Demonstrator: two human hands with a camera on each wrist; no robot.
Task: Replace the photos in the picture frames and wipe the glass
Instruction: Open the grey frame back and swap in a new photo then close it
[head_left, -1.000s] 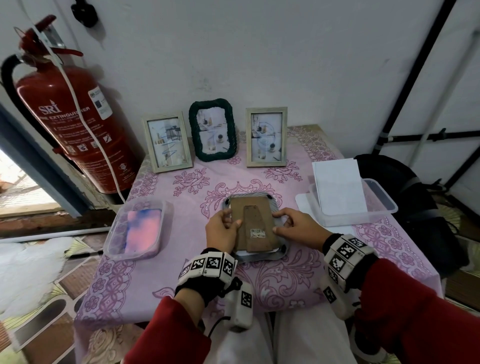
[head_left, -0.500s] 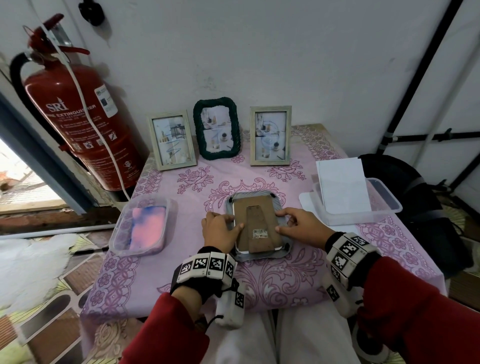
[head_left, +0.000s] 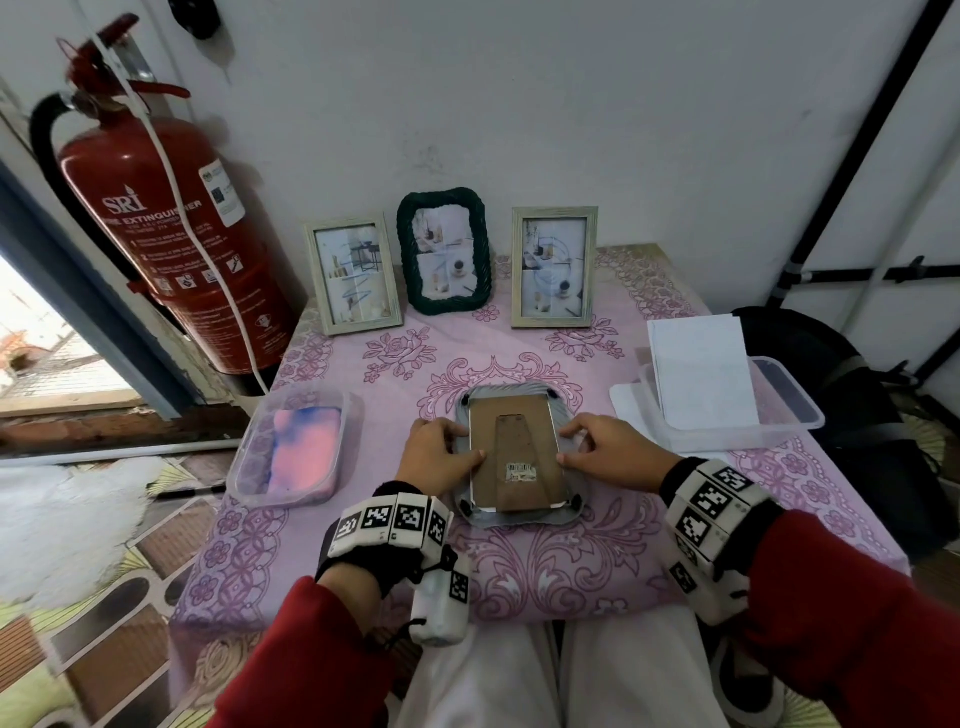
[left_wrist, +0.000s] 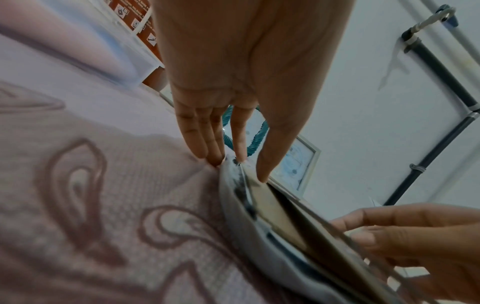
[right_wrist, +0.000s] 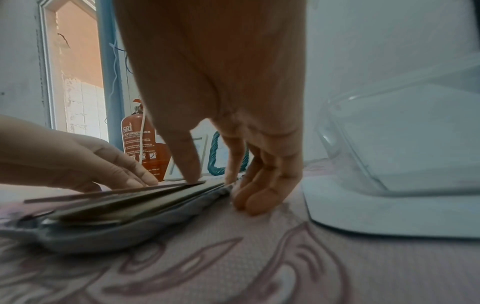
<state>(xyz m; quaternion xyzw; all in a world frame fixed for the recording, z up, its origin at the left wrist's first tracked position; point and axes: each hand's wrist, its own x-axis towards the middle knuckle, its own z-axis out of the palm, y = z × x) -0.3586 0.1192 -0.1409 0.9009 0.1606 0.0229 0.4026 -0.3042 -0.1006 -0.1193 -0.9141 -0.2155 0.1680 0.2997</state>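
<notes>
My left hand (head_left: 439, 457) and right hand (head_left: 613, 453), fingers extended, press either side of the grey frame (head_left: 517, 512) lying face-down on the table (head_left: 597, 566), steadying its cardboard backing (head_left: 511, 447) for removal.

Soft daylight reaches me from the bright doorway opening (head_left: 47, 338) on my left; head view bends at its edges, wrist views are blurred close up.

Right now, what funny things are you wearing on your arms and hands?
Both hands, left hand and right hand, are bare. Each wrist wears a white band of black-and-white square codes over a black cuff. A small white box hangs under the left wrist. My sleeves are red.
</notes>
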